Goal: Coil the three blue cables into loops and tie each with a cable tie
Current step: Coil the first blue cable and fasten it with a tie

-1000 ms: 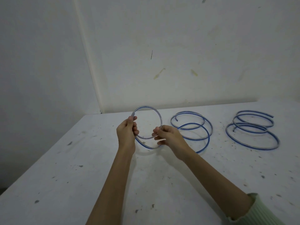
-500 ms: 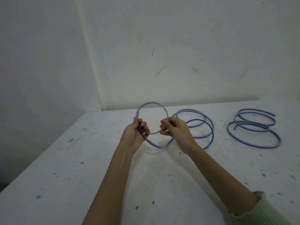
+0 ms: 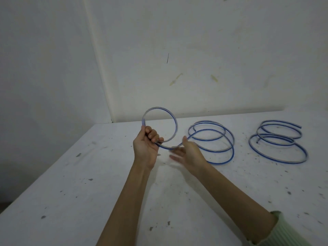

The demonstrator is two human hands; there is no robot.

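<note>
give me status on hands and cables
Left hand grips raised loop of near cable. Right hand open, blurred, under its run. Far cable loose on table. No cable tie visible.

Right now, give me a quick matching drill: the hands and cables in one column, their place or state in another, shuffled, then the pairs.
Things:
1. left hand
2. right hand
3. cable on the far right
4. lifted loop

States:
A. lies loose on the table, untouched
B. open, blurred, beside the trailing cable
C. stands upright above the table edge
D. grips the cable where the loop closes

Pairs: 1-D, 2-B, 3-A, 4-C
</note>
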